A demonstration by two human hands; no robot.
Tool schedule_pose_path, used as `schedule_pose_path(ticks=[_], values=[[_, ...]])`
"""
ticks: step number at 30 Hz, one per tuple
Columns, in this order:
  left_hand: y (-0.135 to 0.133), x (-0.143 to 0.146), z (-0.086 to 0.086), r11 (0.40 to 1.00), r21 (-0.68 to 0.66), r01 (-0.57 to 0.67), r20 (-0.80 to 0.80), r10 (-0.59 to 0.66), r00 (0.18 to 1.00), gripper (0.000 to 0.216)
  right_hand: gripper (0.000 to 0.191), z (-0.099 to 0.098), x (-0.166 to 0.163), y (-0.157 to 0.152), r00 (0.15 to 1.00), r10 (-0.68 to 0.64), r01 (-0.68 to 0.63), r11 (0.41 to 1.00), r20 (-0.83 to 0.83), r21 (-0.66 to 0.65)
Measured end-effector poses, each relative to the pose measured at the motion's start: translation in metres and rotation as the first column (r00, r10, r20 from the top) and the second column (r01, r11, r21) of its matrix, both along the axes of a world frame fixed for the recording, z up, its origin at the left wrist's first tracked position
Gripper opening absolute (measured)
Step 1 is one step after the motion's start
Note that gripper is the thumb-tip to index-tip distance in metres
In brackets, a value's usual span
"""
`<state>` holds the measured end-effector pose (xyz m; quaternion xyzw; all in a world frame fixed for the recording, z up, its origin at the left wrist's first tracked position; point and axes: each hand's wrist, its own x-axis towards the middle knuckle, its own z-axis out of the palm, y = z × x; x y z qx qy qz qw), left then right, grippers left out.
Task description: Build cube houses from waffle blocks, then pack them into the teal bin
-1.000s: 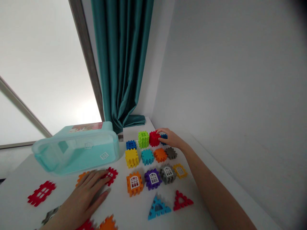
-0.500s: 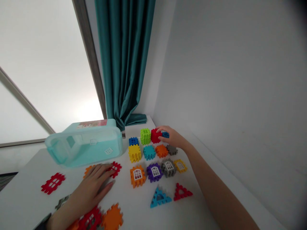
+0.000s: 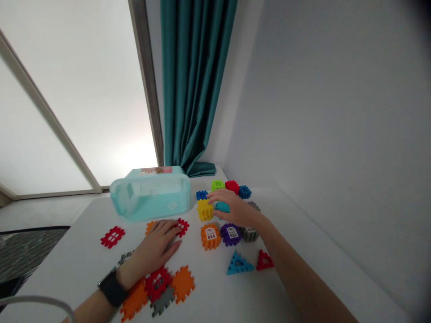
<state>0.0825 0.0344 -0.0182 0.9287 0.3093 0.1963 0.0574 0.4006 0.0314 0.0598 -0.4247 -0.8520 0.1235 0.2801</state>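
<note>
Busy at the block cluster right now, just to the right of the clear aqua plastic tub (image 3: 150,195). Right hand (image 3: 237,211) reaching across the top of a teal waffle-block cube (image 3: 222,207), fingers spread a bit and draped over it, with no telling from this angle whether they're actually clamped on. Left hand (image 3: 155,244) lying flat on the white table (image 3: 67,273) just in front of the tub, fingers loosely apart and resting on a flat orange waffle piece (image 3: 150,227) and a flat red waffle piece (image 3: 182,227). Yellow cube (image 3: 205,210) sitting tight against the teal one, on the tub side. Looks like that teal cube is the piece in hand at this point, and getting it free would call for fingers closing around it, clear of the yellow neighbour.
</note>
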Motion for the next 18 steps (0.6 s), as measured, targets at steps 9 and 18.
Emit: schedule_pose_path(ticks=[9,18], values=[[-0.002,0.001,0.002,1.0,-0.017,-0.008,0.0,0.008,1.0,0.029,0.024,-0.004,-0.056,0.002,0.991,0.031,-0.03,1.0,0.134,-0.006],[-0.004,0.002,0.003,1.0,0.004,-0.001,0.047,0.001,0.999,0.03,0.023,-0.011,-0.069,0.001,0.986,0.057,-0.058,0.998,0.159,0.004]])
